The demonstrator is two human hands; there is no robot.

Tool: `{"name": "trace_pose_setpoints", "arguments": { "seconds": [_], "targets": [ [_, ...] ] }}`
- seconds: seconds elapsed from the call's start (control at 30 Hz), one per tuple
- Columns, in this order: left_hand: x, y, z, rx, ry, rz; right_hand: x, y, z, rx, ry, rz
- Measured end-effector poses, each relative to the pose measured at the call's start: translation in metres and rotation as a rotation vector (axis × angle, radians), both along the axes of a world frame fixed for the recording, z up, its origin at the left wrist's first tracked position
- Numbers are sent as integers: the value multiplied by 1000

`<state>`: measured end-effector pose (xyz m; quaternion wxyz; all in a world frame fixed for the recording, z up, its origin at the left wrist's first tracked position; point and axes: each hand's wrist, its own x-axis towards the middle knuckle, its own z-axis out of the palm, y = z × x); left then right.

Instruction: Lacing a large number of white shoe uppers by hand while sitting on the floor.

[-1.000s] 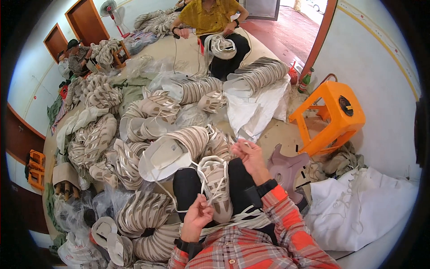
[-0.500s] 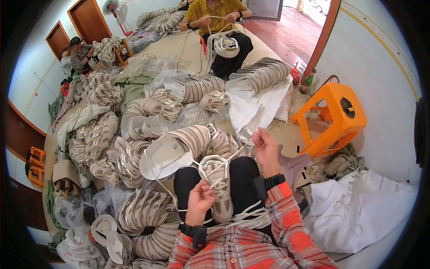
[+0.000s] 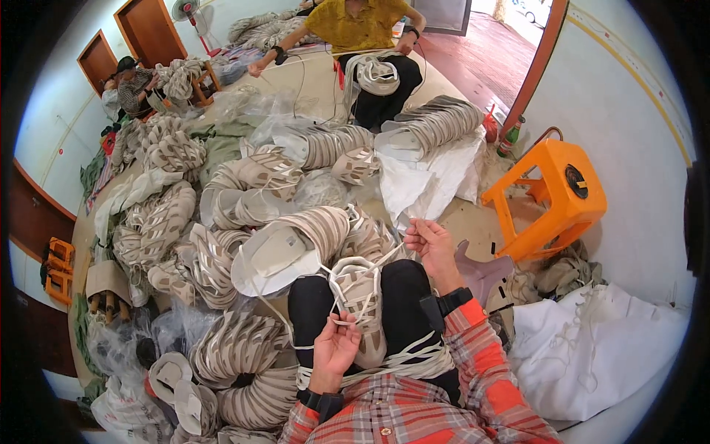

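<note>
A beige and white sneaker upper [image 3: 367, 342] rests on my lap between my black-trousered thighs, its opening away from me and its toe toward me. At its lacing, my left hand [image 3: 335, 355] pinches a pale shoelace [image 3: 384, 257] between thumb and fingers. Beyond the opening and to the right, my right hand [image 3: 433, 250] has its fingertips closed on the lace, which runs taut toward the upper. A bundle of loose laces [image 3: 399, 364] lies across my lap, close to my waist.
Nested stacks of sneaker uppers [image 3: 240, 348] crowd the left and front. An orange stool [image 3: 569, 185] stands at right, beside a green bottle [image 3: 511, 137]. White cloth [image 3: 592, 355] lies at lower right. A person in a yellow shirt [image 3: 355, 29] sits opposite, drawing out laces.
My right hand has come slightly nearer and left with the lace. My left hand has turned more palm-up and shifted slightly down. The person opposite has spread both arms wide.
</note>
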<state>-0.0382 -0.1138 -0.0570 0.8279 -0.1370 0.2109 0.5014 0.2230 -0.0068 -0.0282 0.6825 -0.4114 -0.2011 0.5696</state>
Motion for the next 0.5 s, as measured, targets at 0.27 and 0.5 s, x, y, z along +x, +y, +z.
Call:
{"name": "trace_pose_setpoints", "arguments": {
  "seconds": [0.27,0.5],
  "targets": [
    [-25,17,35,303,1082,-300,6,-10,1,-79,-163,83],
    [-15,69,28,1153,2132,-497,-18,-24,13,86,-1857,-178]
  ]
}}
